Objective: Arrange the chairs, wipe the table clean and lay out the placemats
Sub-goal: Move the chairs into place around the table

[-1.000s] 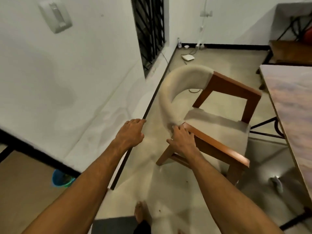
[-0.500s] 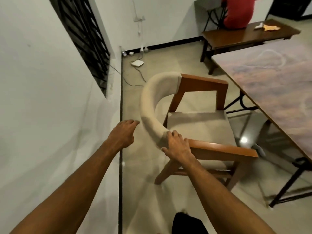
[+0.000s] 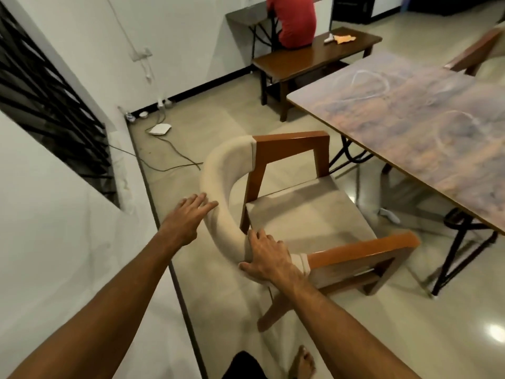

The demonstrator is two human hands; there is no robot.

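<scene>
Dim, warm indoor light; glare spots on the glossy floor (image 3: pixel 496 333) at lower right; soft blur throughout, wide-angle bending at the edges.

Head-worn camera (wide-angle) looks forward and down, close above the chair (image 3: pixel 300 214).

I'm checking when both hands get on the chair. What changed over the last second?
The left hand, which hovered apart from the chair, has reached forward and its fingers now touch the padded backrest. The right hand keeps its grip on the backrest's near end. The chair still stands beside the table; the view swung, so any shift of it is unclear.
</scene>
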